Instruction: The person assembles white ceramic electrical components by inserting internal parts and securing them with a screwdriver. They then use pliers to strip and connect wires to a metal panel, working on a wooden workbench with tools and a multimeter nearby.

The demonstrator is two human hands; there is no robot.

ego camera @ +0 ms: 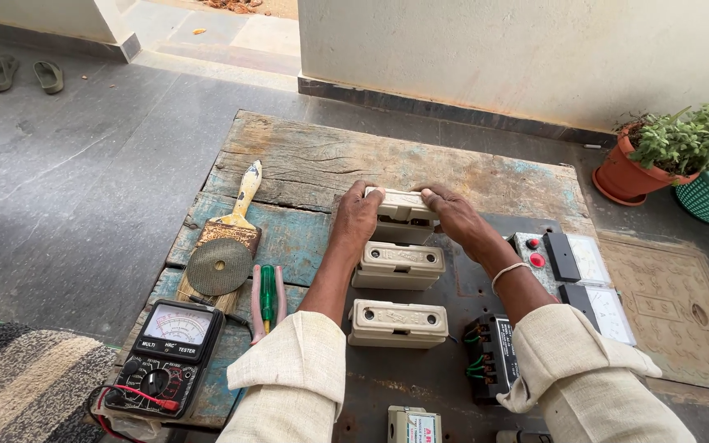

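Presently: both hands grip the farthest cream fuse carrier.
Left hand and right hand clasp its ends, above two matching fuse units on the dark panel.

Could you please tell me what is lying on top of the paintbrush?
A round grey abrasive disc lies on the paintbrush, covering its ferrule and upper bristles; only the handle and bristle tips show.

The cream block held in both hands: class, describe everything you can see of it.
The cream block is a rectangular, ceramic-looking fuse holder, lying flat at the far end of a row of three alike on the dark panel. The left hand and right hand grip its two ends, fingers over the top edge. Its underside is hidden.
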